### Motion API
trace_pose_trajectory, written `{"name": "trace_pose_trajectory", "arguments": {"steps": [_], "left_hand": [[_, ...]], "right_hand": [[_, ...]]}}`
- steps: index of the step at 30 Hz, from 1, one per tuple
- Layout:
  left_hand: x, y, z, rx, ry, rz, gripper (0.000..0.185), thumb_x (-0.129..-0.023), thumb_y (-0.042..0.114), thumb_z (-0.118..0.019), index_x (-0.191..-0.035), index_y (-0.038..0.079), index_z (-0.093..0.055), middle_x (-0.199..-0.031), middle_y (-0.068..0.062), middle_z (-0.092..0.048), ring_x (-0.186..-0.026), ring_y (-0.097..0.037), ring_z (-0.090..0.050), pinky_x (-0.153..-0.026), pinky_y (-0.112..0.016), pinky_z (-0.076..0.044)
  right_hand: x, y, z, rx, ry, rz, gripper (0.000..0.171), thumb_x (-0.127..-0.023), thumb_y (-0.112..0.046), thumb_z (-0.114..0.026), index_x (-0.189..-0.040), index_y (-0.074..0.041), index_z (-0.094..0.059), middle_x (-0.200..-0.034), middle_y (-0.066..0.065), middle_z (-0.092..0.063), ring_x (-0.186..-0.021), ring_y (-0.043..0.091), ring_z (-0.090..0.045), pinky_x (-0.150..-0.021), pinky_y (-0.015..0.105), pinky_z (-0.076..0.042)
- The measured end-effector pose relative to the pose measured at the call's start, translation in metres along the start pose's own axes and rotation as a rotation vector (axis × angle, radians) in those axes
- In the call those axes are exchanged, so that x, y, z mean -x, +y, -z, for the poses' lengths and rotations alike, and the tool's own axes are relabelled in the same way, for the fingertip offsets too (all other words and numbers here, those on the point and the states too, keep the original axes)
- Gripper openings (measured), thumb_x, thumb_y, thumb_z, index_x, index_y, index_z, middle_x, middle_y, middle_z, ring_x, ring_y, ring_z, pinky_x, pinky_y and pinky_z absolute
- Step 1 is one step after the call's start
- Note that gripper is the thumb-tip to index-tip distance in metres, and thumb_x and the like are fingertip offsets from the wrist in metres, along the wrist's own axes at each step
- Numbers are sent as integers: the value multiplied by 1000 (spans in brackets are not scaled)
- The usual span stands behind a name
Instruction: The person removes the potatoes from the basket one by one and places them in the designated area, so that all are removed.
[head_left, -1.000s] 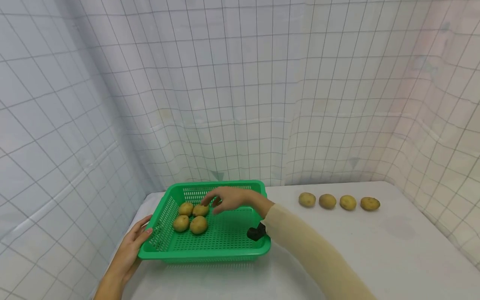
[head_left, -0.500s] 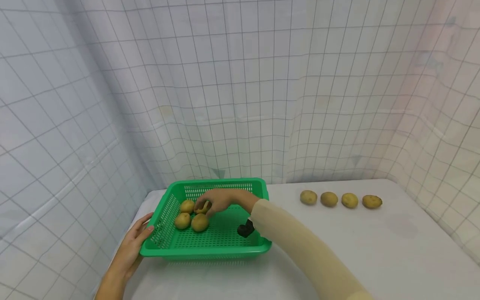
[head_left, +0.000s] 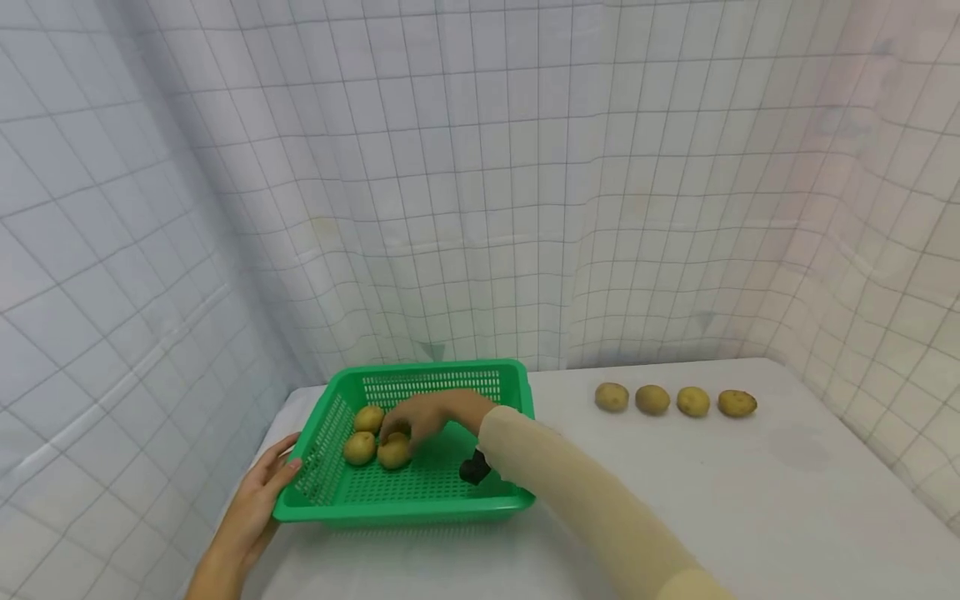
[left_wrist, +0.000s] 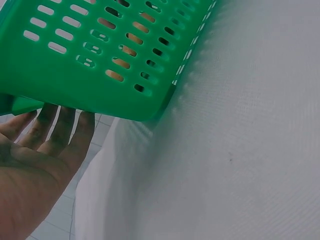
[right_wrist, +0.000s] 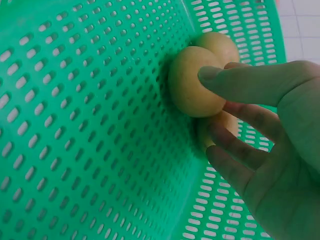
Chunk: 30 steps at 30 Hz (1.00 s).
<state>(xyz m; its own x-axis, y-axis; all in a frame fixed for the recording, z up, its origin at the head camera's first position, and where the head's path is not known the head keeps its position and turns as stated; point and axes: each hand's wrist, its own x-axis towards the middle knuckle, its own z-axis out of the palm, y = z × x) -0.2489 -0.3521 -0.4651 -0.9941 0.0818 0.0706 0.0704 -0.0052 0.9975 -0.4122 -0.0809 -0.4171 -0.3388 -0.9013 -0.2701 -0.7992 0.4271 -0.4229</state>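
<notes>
A green plastic basket (head_left: 405, 506) with slotted walls stands on the left of the white table. My left hand (head_left: 251, 500) grips its left rim, thumb over the top; in the left wrist view the fingers (left_wrist: 82, 130) lie along the outside. Inside, my right hand (head_left: 423, 417) pinches the front right potato (head_left: 393, 454), its thumb (right_wrist: 235, 82) on the near face and other fingers behind. Beside it lie a front left potato (head_left: 360, 448) and a back left potato (head_left: 370, 419). The back right potato is hidden by the right hand in the head view.
Several potatoes stand in a row at the table's back right, from the leftmost potato (head_left: 612, 397) to the rightmost potato (head_left: 737, 403). A gridded white curtain (head_left: 480, 208) encloses the back and sides. A black wrist device (head_left: 474, 468) hangs under the right sleeve.
My right hand has come down and toward the front of the basket, from over the back right potato onto the front right one. The left hand keeps its hold on the rim.
</notes>
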Motion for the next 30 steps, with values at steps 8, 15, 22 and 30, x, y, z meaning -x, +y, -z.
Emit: {"name": "trace_pose_trajectory", "arguments": {"steps": [8,15,22,30], "left_hand": [[-1,-4,-2,7,-12,7,62,-113,23,-48,-161,1,-16,-138,10,-51,-116,-10,-60,-91,-27,-54],[-2,-2,-3,-28,10,15,66,-112,28,-49,-162,1,-14,-141,4,-46,-117,-10,-59,-91,-27,-54],[0,-1,-1,-15,13,12,66,-112,26,-49,-162,0,-14,-139,6,-49,-116,-11,-60,-90,-28,-54],[3,-2,4,6,6,-8,63,-113,23,-49,-160,-1,-15,-138,6,-51,-115,-11,-61,-90,-28,-55]], "right_hand": [[-11,4,-15,2,-22,42,60,-96,-7,-75,-151,-21,-56,-149,-8,-48,-134,3,-38,-111,21,-30],[-13,6,-17,-4,19,81,60,-94,-2,-76,-149,-15,-58,-149,-3,-49,-134,5,-41,-109,19,-32],[-11,5,-15,-31,27,99,55,-94,-5,-77,-146,-17,-61,-147,-5,-51,-134,5,-41,-110,20,-31],[-9,4,-11,-118,63,72,55,-93,-7,-78,-143,-22,-62,-147,-8,-52,-131,3,-44,-108,23,-35]]}}
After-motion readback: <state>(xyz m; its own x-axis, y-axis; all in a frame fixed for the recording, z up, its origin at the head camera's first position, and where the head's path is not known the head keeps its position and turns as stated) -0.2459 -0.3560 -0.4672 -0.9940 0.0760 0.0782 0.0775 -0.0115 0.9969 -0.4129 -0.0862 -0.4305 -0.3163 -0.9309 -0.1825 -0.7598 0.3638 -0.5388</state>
